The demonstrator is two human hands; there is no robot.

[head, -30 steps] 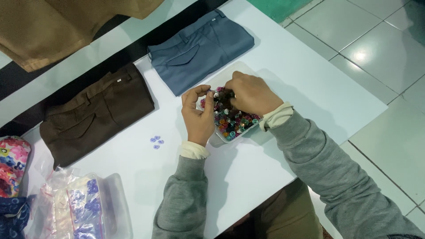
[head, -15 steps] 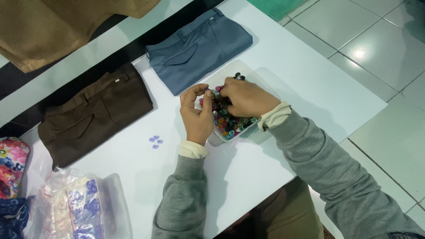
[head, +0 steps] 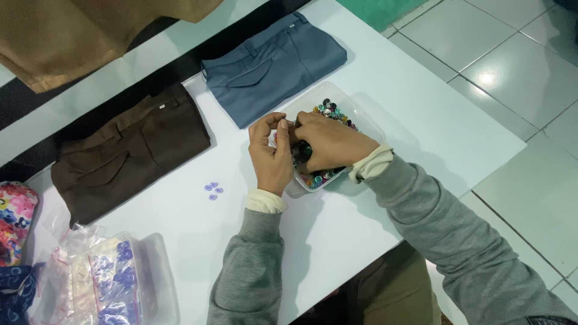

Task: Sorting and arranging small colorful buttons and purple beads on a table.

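White table (head: 421,126) over pale floor tiles: a person's left hand (head: 272,157) and right hand (head: 328,143) meet, fingertips pinched on something too small to tell, above a clear plastic tray (head: 361,117) of mixed coloured buttons (head: 328,110). An elbow nudge could likely tip the shallow tray, scattering buttons. Clear zip bags of purple buttons (head: 114,277) lie at lower left, four loose purple buttons (head: 213,190) between.
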